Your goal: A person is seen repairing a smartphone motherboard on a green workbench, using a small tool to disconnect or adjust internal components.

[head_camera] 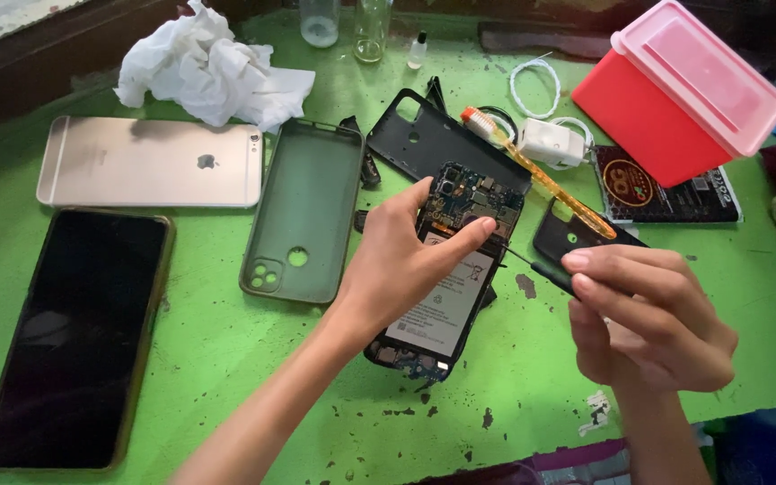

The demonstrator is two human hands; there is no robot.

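Pinching a thin black screwdriver (pixel 545 269) between fingertips, right hand (pixel 648 314), tip aimed at the opened phone (pixel 446 269). Clamped around that phone's upper left edge, left hand (pixel 397 260), thumb pressed on the circuit board. Opened phone itself flat on the green table (pixel 226 350), back off, battery exposed. Left of it, a dark phone (pixel 78 337), a gold phone (pixel 150 162), a green case (pixel 307 211). Above right, a red box (pixel 666 99). Just above, an orange toothbrush (pixel 541 175).
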